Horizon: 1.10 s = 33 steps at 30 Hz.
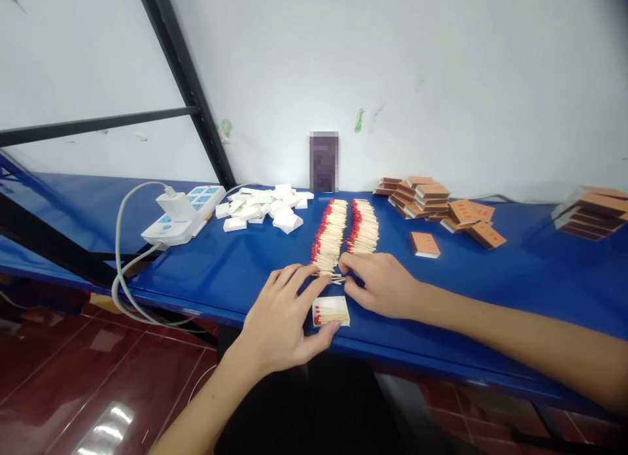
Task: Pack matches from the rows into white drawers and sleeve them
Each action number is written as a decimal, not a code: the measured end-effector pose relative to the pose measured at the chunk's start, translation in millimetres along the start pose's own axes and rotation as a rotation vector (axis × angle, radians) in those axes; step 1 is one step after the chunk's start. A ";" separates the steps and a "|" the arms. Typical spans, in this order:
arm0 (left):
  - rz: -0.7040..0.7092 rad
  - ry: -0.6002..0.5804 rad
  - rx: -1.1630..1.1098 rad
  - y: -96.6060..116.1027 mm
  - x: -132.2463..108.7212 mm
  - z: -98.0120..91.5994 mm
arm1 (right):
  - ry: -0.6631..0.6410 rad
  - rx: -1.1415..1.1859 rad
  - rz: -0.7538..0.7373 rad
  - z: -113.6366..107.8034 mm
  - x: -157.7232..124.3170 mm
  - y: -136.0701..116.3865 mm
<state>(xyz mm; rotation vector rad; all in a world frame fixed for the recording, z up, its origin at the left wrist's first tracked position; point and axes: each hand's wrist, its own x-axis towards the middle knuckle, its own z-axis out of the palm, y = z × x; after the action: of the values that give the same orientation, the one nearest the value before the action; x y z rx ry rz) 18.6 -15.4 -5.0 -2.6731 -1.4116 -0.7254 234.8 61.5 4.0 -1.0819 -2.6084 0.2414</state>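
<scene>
White card forms the tray [340,300] at the near edge of the blue counter [235,278], its inside partly filled with matches lying flat, red heads to the left. The left hand [289,311] sits to the left of this tray, thumb and fingers spread apart: the thumb reaches along the near side, its tip over the near right corner, while the forefinger points past the far left corner. Whether that thumb presses on the card, I cannot tell. Just beyond the tray lie a few loose matches [335,280], between the left fingertips and the right hand [380,285]. The right hand is to the right of them, its thumb and forefinger apart at their right ends; contact is unclear. Farther off, two long rows of matches run away from the hands, the left row [330,233] and the right row [364,227], heads to the left in both. White trays [265,206] are heaped far left, orange boxes [426,197] far right, and one box [424,244] lies apart, nearer the right forearm.
</scene>
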 end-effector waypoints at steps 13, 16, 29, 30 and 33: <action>0.036 0.015 0.012 -0.2 -1.3 1.2 | -0.005 0.024 -0.056 0.9 0.9 2.6; 0.035 0.006 0.013 -0.5 -0.7 1.4 | 0.016 0.015 -0.025 1.1 0.7 0.8; 0.011 0.014 0.007 0.3 -1.3 1.1 | 0.017 0.055 -0.023 1.9 1.8 2.4; 0.013 0.018 0.006 0.2 -1.3 1.1 | 0.021 0.056 -0.025 2.2 1.8 2.7; 0.012 0.026 0.008 0.3 -1.8 1.1 | 0.028 0.062 -0.036 2.4 1.2 3.1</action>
<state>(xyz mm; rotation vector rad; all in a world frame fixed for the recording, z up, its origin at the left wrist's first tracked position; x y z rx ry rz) 18.5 -16.7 -6.7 -2.6536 -1.3879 -0.7486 235.3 64.5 1.2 -1.0093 -2.5756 0.2951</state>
